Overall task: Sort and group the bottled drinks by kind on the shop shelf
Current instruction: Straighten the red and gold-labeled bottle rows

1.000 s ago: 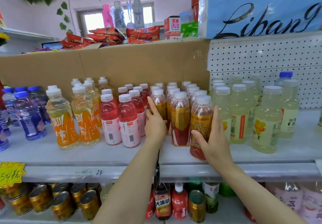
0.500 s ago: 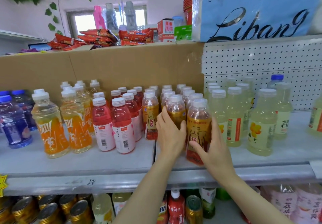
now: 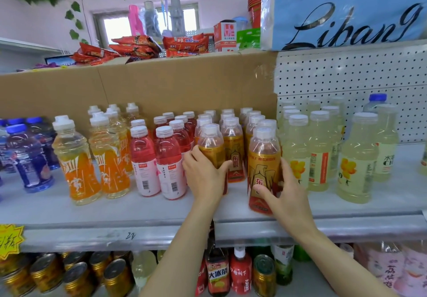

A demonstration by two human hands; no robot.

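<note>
Both hands are on the gold-labelled bottles in the middle of the grey shelf point(image 3: 69, 213). The left hand point(image 3: 203, 176) is wrapped around the lower half of one gold bottle point(image 3: 211, 146), fingers curled round its left side and thumb across the front, so the bottle stands upright in a firm hold just beside the red drinks point(image 3: 169, 164). The right hand point(image 3: 285, 195) clasps a second gold bottle point(image 3: 263, 164) that stands nearest the shelf's front edge, thumb pressed over the red foot of its label and fingers reaching round the right side, next to the pale yellow bottles point(image 3: 298, 155). A third gold bottle point(image 3: 234, 148) stands between the two held ones, a little further back, and more white caps of the same kind run in rows behind toward the brown cardboard point(image 3: 161, 84) backing. To the left of the red drinks stand orange bottles point(image 3: 76, 162), then blue ones point(image 3: 30, 158) at the far edge. On the right, one blue-capped bottle point(image 3: 375, 102) stands behind the pale yellow group, against the white pegboard point(image 3: 346, 74). Below the shelf lip sit gold-lidded cans point(image 3: 78, 273) and a few red-labelled bottles.
</note>
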